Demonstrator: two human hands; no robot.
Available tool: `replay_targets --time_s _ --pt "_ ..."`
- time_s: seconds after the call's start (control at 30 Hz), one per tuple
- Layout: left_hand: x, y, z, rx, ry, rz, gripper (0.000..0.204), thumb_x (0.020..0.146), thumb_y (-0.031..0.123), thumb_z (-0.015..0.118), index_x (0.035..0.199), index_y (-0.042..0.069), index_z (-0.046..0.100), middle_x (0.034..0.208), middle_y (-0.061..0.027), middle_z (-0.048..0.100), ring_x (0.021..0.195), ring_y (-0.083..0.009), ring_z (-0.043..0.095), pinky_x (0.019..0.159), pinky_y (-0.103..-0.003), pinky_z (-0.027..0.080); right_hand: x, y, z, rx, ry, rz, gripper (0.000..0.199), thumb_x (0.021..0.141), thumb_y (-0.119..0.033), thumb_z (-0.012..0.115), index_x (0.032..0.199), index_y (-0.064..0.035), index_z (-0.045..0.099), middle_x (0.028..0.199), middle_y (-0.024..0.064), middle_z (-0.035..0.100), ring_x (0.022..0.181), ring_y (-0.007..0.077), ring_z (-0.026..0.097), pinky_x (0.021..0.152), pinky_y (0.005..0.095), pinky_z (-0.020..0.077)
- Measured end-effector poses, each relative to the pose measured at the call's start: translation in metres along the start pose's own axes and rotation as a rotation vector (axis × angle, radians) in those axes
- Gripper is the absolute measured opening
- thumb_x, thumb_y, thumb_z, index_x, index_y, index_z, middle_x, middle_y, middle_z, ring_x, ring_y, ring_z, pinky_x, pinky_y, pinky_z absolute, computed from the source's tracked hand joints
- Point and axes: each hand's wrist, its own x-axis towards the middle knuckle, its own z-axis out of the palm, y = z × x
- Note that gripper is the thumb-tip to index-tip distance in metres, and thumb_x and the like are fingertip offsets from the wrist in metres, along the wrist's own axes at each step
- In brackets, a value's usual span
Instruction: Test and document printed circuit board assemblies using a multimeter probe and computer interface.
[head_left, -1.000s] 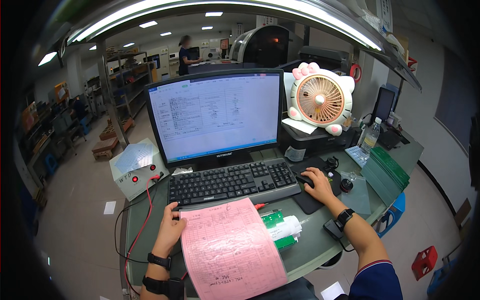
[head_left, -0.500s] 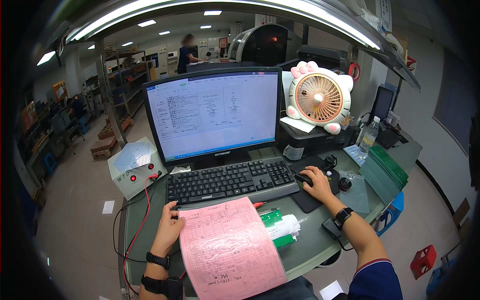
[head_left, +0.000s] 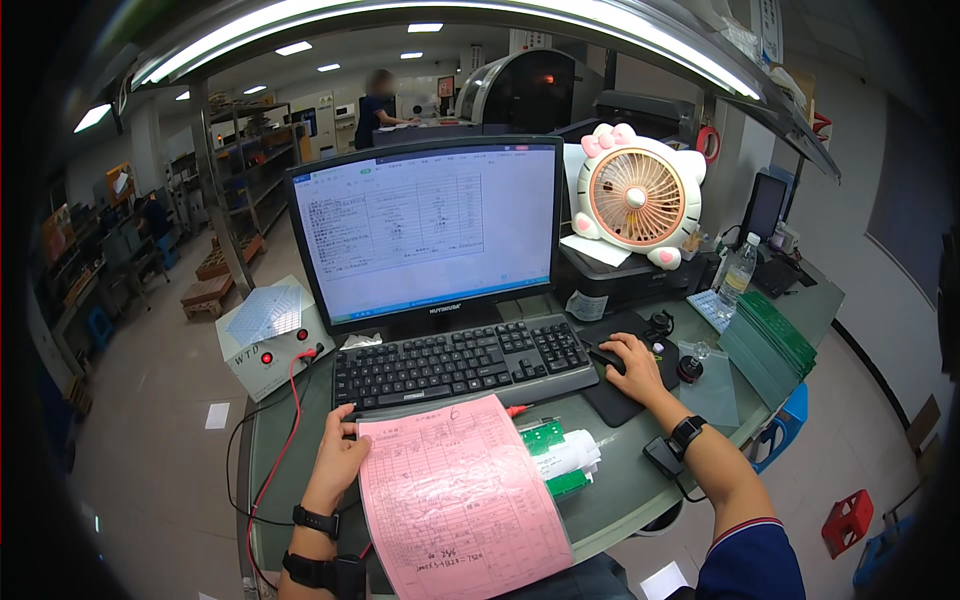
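My left hand (head_left: 340,458) rests on the left edge of a pink printed sheet (head_left: 460,495) that lies on the green desk (head_left: 640,495) in front of a black keyboard (head_left: 465,362). My right hand (head_left: 632,364) lies cupped over a black mouse (head_left: 604,355) on a dark mouse pad (head_left: 618,400) to the right of the keyboard. A black monitor (head_left: 430,232) showing a spreadsheet stands behind the keyboard. A green circuit board (head_left: 545,440) and a white roll (head_left: 570,455) peek out from under the sheet's right side.
A pink and white desk fan (head_left: 640,195) sits on a black box at the back right. A white tester box (head_left: 272,332) with red leads stands at left. A water bottle (head_left: 735,275) and a stack of green boards (head_left: 775,340) are at right. A person (head_left: 378,100) stands far back.
The view has shifted slightly. Both hands stay where they were, left on the pink sheet and right on the mouse.
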Motion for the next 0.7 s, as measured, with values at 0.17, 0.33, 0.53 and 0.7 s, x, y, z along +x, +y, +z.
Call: replay_targets --time_s 0.17,0.33,0.53,0.7 --pt "-0.002 -0.005 -0.003 0.036 0.024 0.015 0.058 0.084 0.001 0.057 0.137 0.000 0.033 0.104 -0.0107 0.056 0.075 -0.0099 0.060 0.066 -0.024 0.049 0.002 -0.007 -0.002 0.016 0.006 -0.029 0.042 0.073 -0.019 0.066 0.115 -0.0160 0.062 0.125 0.0084 0.052 0.116 0.0293 0.051 0.095 0.0420 0.0422" --pt "0.000 -0.006 0.000 0.009 -0.004 0.029 0.061 0.084 0.004 0.059 0.138 0.000 0.031 0.104 -0.0114 0.057 0.073 -0.0109 0.060 0.065 -0.024 0.049 -0.001 0.000 -0.002 0.057 -0.032 -0.038 0.041 0.076 -0.021 0.068 0.116 -0.0165 0.061 0.126 0.0086 0.052 0.118 0.0283 0.051 0.096 0.0417 0.0418" --pt "0.000 -0.011 -0.002 0.014 -0.006 0.046 0.060 0.084 0.004 0.059 0.137 0.000 0.031 0.105 -0.0119 0.057 0.073 -0.0113 0.060 0.065 -0.025 0.050 0.000 -0.007 -0.005 0.057 -0.054 -0.030 0.041 0.077 -0.022 0.069 0.117 -0.0168 0.061 0.127 0.0082 0.052 0.118 0.0275 0.051 0.097 0.0415 0.0409" --pt "0.000 -0.009 -0.001 0.029 -0.006 0.047 0.060 0.084 0.004 0.060 0.138 0.000 0.031 0.105 -0.0121 0.058 0.073 -0.0114 0.061 0.065 -0.026 0.050 0.000 -0.005 -0.004 0.060 -0.058 -0.025 0.042 0.077 -0.024 0.070 0.118 -0.0174 0.061 0.127 0.0075 0.052 0.118 0.0269 0.052 0.097 0.0416 0.0408"
